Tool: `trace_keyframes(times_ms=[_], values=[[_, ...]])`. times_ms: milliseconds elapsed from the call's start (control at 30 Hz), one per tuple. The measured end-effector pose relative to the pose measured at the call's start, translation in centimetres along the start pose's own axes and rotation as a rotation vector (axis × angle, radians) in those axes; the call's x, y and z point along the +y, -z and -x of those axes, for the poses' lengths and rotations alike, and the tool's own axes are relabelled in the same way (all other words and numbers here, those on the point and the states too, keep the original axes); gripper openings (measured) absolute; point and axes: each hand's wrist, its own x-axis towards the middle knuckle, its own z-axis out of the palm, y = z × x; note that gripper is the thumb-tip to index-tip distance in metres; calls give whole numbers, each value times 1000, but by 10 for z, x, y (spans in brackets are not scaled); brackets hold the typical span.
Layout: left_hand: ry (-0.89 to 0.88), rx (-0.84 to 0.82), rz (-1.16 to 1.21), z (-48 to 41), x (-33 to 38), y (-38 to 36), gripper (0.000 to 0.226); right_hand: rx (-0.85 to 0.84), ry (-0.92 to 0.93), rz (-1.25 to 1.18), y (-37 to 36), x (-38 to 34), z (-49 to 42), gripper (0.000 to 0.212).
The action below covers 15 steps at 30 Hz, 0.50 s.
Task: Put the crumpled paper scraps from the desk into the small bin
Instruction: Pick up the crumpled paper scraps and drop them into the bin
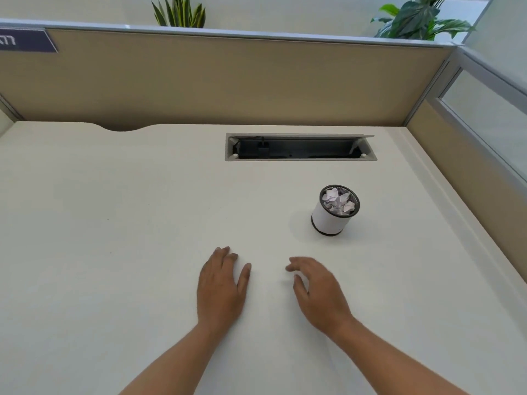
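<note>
Two bare forearms reach in from the near edge over a pale worktop (114, 223). The left hand (221, 286) lies flat, palm down, fingers straight and close together, holding nothing. Just to its right, apart from it, the right hand (316, 292) is relaxed with fingers loosely bent and also holds nothing; whether it touches the surface cannot be told.

Farther off, ahead and to the right of the right hand, the small bin (328, 220) stands on the worktop. It is a white cylinder with a dark mesh rim, and the crumpled paper scraps (338, 202) are heaped inside it up to the rim. The bin is upright on its base, its long axis vertical and its open mouth pointing up; its slight lean looks like an effect of the wide lens. The scraps are irregular lumps with no clear long axis.

Since every scrap in view lies in the bin, the task appears to be at its end. The next move probably calls for no grasp, only a look over the parts of the worktop outside the frame.

Beyond the bin a cable hatch (299, 148) stands open in the worktop. A tan partition (228, 81) closes off the back, with plants (179, 12) above it.
</note>
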Motion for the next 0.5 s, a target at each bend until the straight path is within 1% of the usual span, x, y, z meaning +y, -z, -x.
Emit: trace_keyframes(times_ms=[133, 200, 300, 400, 500], values=[[-129, -67, -32, 5, -27, 17, 46, -100, -51, 59, -37, -14, 26, 34], [-127, -75, -66, 4, -48, 31, 56, -107, -50, 119, -54, -22, 32, 37], [-104, -93, -109, 4, -80, 47, 68, -69, -95, 206, -75, -33, 40, 43], [-116, -122, -124, 9, -93, 55, 70, -43, -110, 335, -85, -39, 47, 49], [-125, -151, -122, 12, -96, 60, 67, -35, -125, 356, -85, -44, 46, 49]])
